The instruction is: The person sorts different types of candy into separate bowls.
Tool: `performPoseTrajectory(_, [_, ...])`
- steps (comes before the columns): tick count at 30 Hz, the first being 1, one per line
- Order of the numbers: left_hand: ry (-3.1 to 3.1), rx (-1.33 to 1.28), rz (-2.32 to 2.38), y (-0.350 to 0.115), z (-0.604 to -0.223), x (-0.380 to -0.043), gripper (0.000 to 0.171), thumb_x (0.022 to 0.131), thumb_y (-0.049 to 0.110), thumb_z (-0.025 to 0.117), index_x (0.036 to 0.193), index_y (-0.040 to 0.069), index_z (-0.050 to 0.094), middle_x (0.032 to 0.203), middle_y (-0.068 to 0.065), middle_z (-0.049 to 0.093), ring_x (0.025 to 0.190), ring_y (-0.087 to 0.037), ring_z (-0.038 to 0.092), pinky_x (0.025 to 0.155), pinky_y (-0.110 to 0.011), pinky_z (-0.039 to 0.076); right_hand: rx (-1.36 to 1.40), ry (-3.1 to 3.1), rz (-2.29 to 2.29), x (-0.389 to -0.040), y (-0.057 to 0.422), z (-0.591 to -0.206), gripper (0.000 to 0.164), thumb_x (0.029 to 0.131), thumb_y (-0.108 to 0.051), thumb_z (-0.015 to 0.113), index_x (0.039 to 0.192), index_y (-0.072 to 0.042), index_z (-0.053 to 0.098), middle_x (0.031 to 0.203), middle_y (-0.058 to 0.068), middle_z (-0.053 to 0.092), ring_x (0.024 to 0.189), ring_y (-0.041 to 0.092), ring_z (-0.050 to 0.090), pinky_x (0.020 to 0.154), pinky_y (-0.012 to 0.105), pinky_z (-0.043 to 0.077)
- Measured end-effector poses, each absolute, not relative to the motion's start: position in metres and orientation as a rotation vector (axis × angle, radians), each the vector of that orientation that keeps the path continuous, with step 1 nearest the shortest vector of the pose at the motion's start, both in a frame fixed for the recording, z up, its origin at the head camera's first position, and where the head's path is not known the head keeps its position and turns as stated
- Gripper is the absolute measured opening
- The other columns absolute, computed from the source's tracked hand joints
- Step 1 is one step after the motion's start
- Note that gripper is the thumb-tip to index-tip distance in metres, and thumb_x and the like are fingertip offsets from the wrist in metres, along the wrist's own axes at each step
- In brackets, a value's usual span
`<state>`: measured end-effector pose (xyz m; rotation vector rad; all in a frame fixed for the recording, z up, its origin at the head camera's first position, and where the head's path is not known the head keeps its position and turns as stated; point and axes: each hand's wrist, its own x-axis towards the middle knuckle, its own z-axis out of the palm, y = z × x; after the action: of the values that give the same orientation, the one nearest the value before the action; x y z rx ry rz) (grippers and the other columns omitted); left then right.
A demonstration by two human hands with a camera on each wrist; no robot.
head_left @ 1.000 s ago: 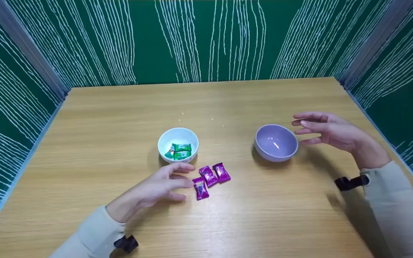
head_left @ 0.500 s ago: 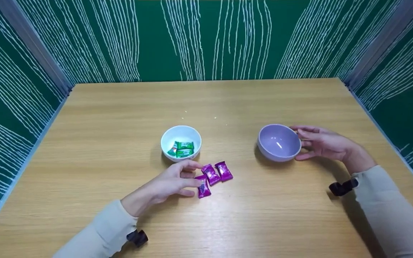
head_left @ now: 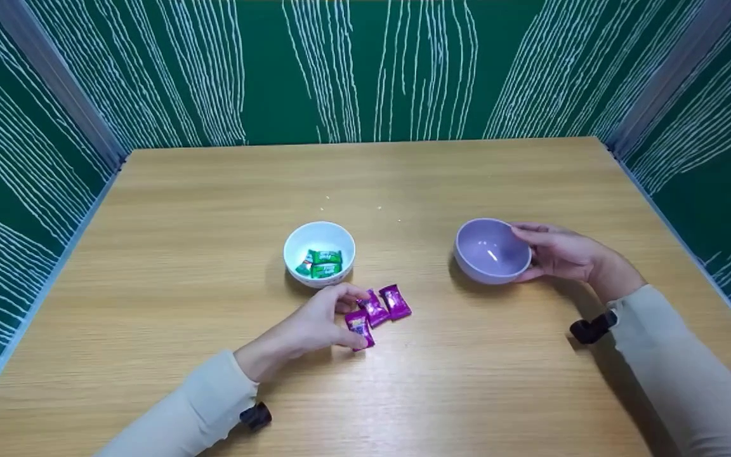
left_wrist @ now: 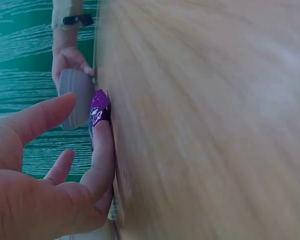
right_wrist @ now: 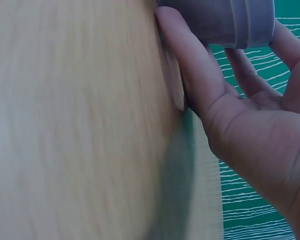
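Note:
My left hand point(head_left: 315, 320) reaches over the nearest purple-wrapped candy point(head_left: 357, 327). Its thumb touches the near end of that wrapper, while the index finger arches over toward the middle purple candy point(head_left: 375, 311). In the left wrist view a gap shows between the upper finger and the wrapped candy point(left_wrist: 99, 107). A third purple candy point(head_left: 395, 302) lies just right of these. On the right, my right hand point(head_left: 562, 254) grips a light purple bowl point(head_left: 491, 252), thumb at the rim and fingers along its side. The right wrist view shows fingers around the bowl's wall point(right_wrist: 230, 22).
A white bowl point(head_left: 319, 233) holding several green-wrapped candies point(head_left: 326, 263) stands behind my left hand. Small pale crumbs point(head_left: 379, 207) dot the wooden table point(head_left: 245, 190) farther back. Green panels point(head_left: 264, 76) with white lines enclose the table's back and sides.
My right hand has moved left to the purple bowl and taken hold of it. The left hand has moved right over the nearest purple candy, its thumb coming onto the wrapper.

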<state>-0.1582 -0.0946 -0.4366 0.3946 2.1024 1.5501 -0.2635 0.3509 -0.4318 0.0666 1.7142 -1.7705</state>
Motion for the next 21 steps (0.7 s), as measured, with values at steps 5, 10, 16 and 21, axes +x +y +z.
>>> performPoseTrajectory(5, [2.297,0.520,1.346,-0.087,-0.437,-0.158,0.072,0.070,-0.003,0.090,0.133,0.006,0.057,0.129,-0.008,0.056,0.122,-0.027,0.052,0.112,-0.043,0.039,0.053,1.636,-1.833,-0.263,0.355,-0.433,0.051,0.109,-0.032,0.047,0.153,-0.010,0.033,0.146,0.013,0.038,0.128,0.027,0.047,0.100,0.058,0.049])
performPoseTrajectory(10, [2.361,0.551,1.173,-0.080,-0.434,-0.159,0.067,0.073,-0.001,0.089,0.130,0.010,0.057,0.122,-0.006,0.058,0.116,-0.023,0.054,0.107,-0.042,0.043,0.091,1.495,-1.926,-0.264,0.361,-0.433,0.035,0.110,-0.030,0.044,0.138,-0.016,0.060,0.135,0.009,0.056,0.124,0.027,0.052,0.101,0.059,0.048])
performPoseTrajectory(16, [2.329,0.519,1.078,-0.077,-0.431,-0.163,0.049,0.075,0.003,0.089,0.114,0.016,0.063,0.110,-0.001,0.060,0.099,-0.018,0.055,0.088,-0.035,0.048,0.143,1.461,-1.956,-0.265,0.360,-0.434,0.033,0.109,-0.031,0.047,0.135,-0.019,0.064,0.134,0.008,0.059,0.123,0.026,0.055,0.101,0.058,0.048])
performPoseTrajectory(21, [2.240,0.493,1.111,-0.080,-0.431,-0.169,0.031,0.076,0.007,0.090,0.097,0.015,0.069,0.103,-0.003,0.063,0.074,-0.014,0.058,0.060,-0.025,0.049,0.133,1.458,-1.956,-0.266,0.356,-0.436,0.032,0.109,-0.030,0.048,0.135,-0.020,0.063,0.139,0.007,0.051,0.125,0.026,0.053,0.102,0.056,0.049])
